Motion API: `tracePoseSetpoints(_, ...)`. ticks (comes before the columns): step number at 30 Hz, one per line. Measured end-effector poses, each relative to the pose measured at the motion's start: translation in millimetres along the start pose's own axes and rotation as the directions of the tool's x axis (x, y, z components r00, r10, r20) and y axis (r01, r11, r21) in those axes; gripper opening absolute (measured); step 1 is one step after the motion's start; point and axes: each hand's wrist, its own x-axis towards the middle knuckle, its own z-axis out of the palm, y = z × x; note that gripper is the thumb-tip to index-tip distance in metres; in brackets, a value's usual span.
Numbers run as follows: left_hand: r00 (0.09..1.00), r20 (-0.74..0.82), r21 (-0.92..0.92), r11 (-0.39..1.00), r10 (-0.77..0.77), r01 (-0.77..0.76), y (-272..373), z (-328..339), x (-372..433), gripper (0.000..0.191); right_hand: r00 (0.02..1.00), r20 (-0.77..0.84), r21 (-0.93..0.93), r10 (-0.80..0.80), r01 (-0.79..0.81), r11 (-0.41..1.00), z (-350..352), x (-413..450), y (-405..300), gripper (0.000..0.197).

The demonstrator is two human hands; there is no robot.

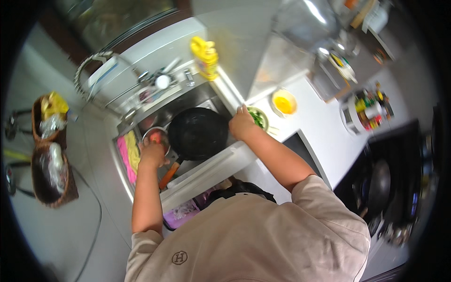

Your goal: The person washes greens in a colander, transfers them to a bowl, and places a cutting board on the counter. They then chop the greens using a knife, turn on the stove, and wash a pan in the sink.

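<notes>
In the sink (225, 105) lies a black wok (199, 132) with an orange handle pointing towards me. Left of it my left hand (152, 153) is at the near side of a round bowl (145, 133) with something red inside; its fingers reach over the rim, and whether they grip it is unclear. My right hand (242, 121) is at the sink's right edge, against the left side of a bowl of chopped greens (259, 118); its fingertips are partly hidden, so its hold cannot be told. Behind that bowl sits another with yellow liquid (283, 104), perhaps beaten egg.
Pink and yellow cloths (129, 155) hang at the sink's left side. A yellow bottle (207, 60) stands behind the sink, beside a rack of utensils (162, 83). At right are a seasoning holder (366, 112) and a black stove with a pan (380, 187). Wall baskets (53, 176) are at left.
</notes>
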Motion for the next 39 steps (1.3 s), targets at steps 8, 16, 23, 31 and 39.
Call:
tracePoseSetpoints(8, 0.693, -0.373, -0.282, 0.636, 0.617, -0.718, 142, -1, 16, 0.033, 0.948, -0.163, 0.707, 0.272, -0.080, 0.702, 65, -214, 77, 0.052)
tracePoseSetpoints(16, 0.409, -0.170, -0.327, 0.340, 0.897, -0.881, 321, 78, -3, 0.028, 0.232, -0.230, 0.908, 0.945, -0.300, 0.294, 246, -379, 127, 0.034)
tracePoseSetpoints(23, 0.326, 0.077, -0.409, 0.328, 0.942, -0.852, 465, 147, -109, 0.035, -0.066, -0.126, 0.983, 0.990, -0.146, 0.116, 323, -508, 129, 0.028)
tracePoseSetpoints(31, 0.500, 0.375, -0.852, 0.503, 0.781, -0.148, 587, 219, -184, 0.058, -0.191, -0.214, 0.977, 0.958, -0.021, 0.214, 338, -607, 139, 0.039)
tracePoseSetpoints(39, 0.362, 0.547, -0.825, 0.559, 0.755, 0.080, 644, 239, -212, 0.068, -0.165, -0.091, 0.995, 0.982, -0.048, 0.084, 385, -635, 151, 0.042)
